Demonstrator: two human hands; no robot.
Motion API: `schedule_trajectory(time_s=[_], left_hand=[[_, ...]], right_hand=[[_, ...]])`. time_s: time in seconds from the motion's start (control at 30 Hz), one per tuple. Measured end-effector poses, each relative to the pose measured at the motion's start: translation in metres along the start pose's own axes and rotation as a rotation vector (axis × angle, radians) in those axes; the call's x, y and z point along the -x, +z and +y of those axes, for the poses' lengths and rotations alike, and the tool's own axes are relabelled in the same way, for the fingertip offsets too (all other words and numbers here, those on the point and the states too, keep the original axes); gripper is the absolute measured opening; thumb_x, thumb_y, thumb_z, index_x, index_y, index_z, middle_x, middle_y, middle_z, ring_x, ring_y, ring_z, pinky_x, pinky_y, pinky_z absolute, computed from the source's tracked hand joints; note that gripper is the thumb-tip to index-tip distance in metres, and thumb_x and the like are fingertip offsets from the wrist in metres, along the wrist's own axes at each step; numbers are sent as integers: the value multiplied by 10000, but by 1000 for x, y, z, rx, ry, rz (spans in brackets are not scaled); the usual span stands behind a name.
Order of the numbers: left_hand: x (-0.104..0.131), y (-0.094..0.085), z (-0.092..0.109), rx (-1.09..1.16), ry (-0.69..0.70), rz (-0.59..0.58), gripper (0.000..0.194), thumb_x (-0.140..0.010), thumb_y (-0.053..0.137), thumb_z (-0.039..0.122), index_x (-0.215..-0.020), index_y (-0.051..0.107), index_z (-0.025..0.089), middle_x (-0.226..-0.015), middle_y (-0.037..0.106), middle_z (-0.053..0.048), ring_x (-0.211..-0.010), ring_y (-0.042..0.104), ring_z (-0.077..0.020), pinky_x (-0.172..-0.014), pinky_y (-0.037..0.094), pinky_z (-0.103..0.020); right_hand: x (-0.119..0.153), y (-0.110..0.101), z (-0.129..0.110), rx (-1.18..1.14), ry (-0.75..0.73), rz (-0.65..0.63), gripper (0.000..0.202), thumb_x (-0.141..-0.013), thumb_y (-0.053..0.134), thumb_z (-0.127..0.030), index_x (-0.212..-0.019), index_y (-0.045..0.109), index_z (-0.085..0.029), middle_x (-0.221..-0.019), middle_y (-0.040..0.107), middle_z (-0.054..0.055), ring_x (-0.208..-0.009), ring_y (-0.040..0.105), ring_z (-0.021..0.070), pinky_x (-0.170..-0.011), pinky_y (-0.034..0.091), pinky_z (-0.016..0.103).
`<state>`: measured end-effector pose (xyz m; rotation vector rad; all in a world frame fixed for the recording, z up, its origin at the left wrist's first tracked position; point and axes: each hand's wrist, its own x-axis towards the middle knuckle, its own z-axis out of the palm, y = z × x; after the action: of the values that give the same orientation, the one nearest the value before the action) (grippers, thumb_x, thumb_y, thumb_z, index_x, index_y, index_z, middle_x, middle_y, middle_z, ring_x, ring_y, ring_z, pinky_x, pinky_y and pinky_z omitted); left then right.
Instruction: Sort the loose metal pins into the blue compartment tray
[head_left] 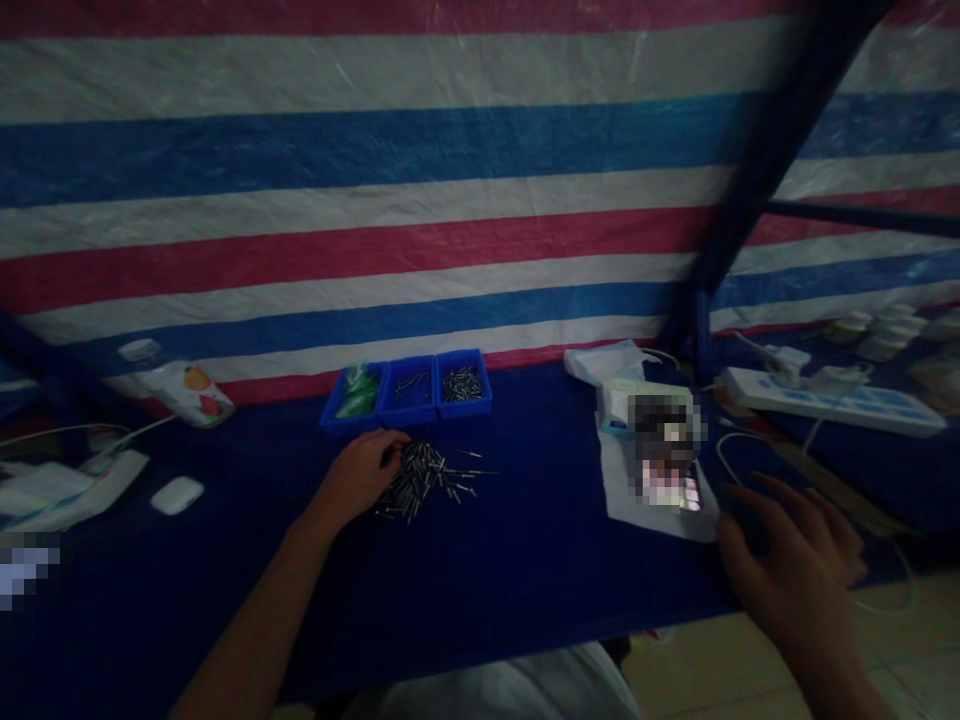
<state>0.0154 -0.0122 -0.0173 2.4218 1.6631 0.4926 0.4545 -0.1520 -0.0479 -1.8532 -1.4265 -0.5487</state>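
Note:
My left hand (365,470) rests at the left edge of a loose pile of thin dark metal pins (421,478) on the blue table. Its fingers are curled in against the pile, and whatever they hold is hidden. Several pins lie spread out to the pile's right. Behind the pile stands a blue three-part tray (409,412): green plastic bags (358,392) on the left, a few pins in the middle, many small metal pieces (461,384) on the right. Over the table's right front edge, my right hand (799,550) is open with fingers apart, holding nothing.
A phone (690,492), partly blurred out, lies on white paper (626,500) at the right. Power strips (832,400) with cables sit at both sides. A bottle (184,385) and a white earbud case (178,495) are on the left. A striped sheet (375,230) hangs behind.

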Motion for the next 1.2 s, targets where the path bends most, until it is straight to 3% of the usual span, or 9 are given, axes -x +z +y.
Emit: schedule_trajectory(time_s=[0.33, 0.5, 0.73, 0.9, 1.2], left_hand=[[-2, 5, -5, 42, 25, 10, 282, -882, 453, 235, -1068, 662, 198, -961, 687, -65, -872, 651, -215, -828, 494, -356], [-2, 3, -1, 52, 28, 8, 283, -891, 435, 224, -1063, 658, 190, -948, 677, -67, -839, 649, -205, -795, 499, -343], [-1, 1, 2, 70, 26, 45, 261, -896, 444, 232, -1039, 659, 195, -954, 679, -61, -842, 646, -204, -792, 505, -340], [-2, 1, 2, 79, 35, 66, 260, -903, 443, 236, -1034, 664, 196, -950, 681, -64, -839, 650, -209, -801, 513, -351], [-2, 1, 7, 125, -1, 124, 227, -868, 508, 225, -1037, 657, 192, -981, 711, -58, -848, 676, -215, -832, 533, -366]], right_hand=[[3, 1, -8, 18, -48, -46, 334, -887, 442, -449, -1047, 637, -230, -1251, 571, 130, -1316, 374, 386, -1020, 316, 599], [4, 1, -7, 51, -114, -181, 482, -864, 414, -531, -1209, 602, -252, -1415, 438, 134, -1349, 293, 442, -980, 300, 663], [4, 3, 1, 20, -115, -148, 357, -861, 437, -512, -906, 694, -268, -1311, 534, 109, -1322, 364, 408, -981, 331, 615], [3, 3, 0, 50, -134, -167, 390, -860, 449, -523, -1042, 672, -259, -1350, 507, 126, -1320, 362, 423, -973, 332, 630], [-5, 2, -4, -10, -152, -124, 342, -862, 466, -476, -1004, 680, -249, -1342, 512, 122, -1325, 362, 407, -1003, 321, 605]])
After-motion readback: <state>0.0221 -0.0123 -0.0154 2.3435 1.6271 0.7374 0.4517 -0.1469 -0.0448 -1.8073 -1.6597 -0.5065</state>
